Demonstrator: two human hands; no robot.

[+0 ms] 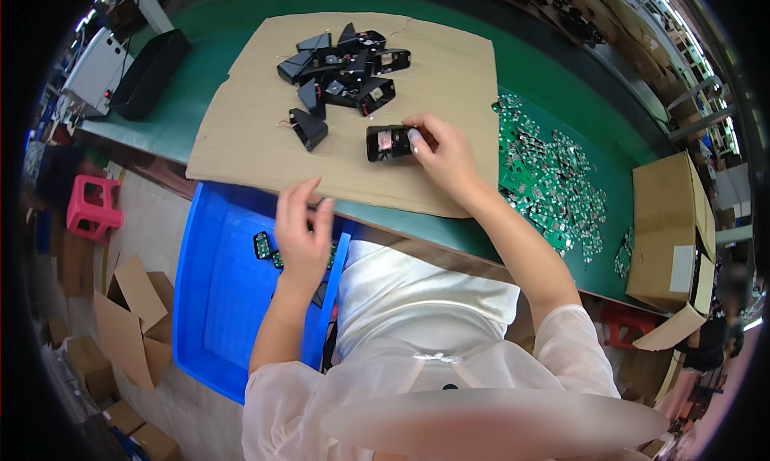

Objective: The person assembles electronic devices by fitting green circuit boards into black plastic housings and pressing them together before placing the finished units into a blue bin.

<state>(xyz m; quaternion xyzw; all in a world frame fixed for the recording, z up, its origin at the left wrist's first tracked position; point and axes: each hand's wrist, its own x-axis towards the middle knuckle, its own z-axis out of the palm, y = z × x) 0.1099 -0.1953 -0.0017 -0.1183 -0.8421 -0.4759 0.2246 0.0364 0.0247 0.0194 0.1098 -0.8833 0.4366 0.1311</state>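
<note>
Over the cardboard sheet (241, 132), my right hand (441, 150) grips a black plastic housing (389, 143) by its right end, thumb on top. A pinkish, shiny patch shows inside the housing. My left hand (302, 228) hovers above the near edge of the table, over the blue bin (233, 300), its fingers loosely bent and apart from the thumb. I make out nothing held in it. A lone black housing (309, 129) with a thin wire lies left of the held one. Farther back is a pile of similar black housings (341, 74), some with wires.
Many small green circuit boards (553, 180) are heaped on the green table to the right. Beyond them stands an open cardboard box (666, 228). A few boards (262, 245) lie in the blue bin. On the floor at left are a pink stool (95, 208) and an open carton (136, 320).
</note>
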